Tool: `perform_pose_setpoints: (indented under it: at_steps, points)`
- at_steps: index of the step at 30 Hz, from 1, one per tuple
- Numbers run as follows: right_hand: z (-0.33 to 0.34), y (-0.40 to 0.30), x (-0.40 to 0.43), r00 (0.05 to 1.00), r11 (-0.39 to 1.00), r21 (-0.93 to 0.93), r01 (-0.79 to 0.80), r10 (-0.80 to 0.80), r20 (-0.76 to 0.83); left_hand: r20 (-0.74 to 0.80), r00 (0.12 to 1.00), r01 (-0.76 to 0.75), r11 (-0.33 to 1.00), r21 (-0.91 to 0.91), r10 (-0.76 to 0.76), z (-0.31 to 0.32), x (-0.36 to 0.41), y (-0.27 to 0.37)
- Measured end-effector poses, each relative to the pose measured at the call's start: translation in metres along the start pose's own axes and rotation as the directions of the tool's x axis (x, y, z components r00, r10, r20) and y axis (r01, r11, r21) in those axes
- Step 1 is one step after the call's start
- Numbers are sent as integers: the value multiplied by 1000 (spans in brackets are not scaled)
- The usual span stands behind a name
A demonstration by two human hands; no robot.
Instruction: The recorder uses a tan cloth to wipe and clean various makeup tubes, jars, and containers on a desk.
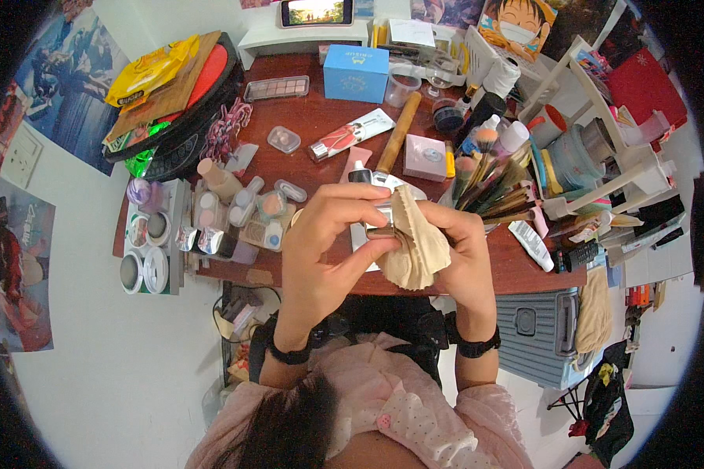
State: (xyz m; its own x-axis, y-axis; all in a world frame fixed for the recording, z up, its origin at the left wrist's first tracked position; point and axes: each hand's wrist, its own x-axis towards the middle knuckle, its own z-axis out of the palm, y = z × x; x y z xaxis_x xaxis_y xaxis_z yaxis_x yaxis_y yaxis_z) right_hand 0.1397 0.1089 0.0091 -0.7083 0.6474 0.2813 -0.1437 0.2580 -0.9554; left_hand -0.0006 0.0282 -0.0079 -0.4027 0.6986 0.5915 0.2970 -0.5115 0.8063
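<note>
My left hand (328, 240) pinches a small shiny silver container (382, 225) between thumb and fingers, above the desk's front edge. A folded beige cloth (416, 249) with a zigzag-cut edge is in my right hand (466, 252). The cloth lies against the container's right side, and its folds hide part of it. Fingers of my right hand are partly behind the cloth. Just beyond my left fingers stands a dark tube with a white cap (361, 172). A wooden-handled tool (402, 129) lies past the hands; its near end is partly covered.
The red-brown desk (305, 170) holds a blue box (356, 73), a large squeeze tube (352, 135), an eyeshadow palette (277, 88) and a pink box (425, 156). Makeup brushes (487, 187) crowd the right. Compacts (270, 205) and a grey organizer (179, 269) are at left.
</note>
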Motion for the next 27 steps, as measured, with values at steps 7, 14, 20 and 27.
perform_pose_setpoints:
  at_steps: [7,14,20,27]
  points:
    - [2,-9,-5,959,995,-26,97,-100,-266,6,998,61,993,-102,-61,-4,-1,0]
    - [-4,-16,-2,929,842,526,-124,284,-236,43,991,137,928,-347,-130,-8,-2,0]
    - [-13,-3,1,962,642,760,-106,261,-86,134,982,178,894,-411,-134,-8,2,2]
    - [-6,-8,-1,965,561,823,-94,255,-64,144,977,208,822,-530,-155,-3,-1,-1]
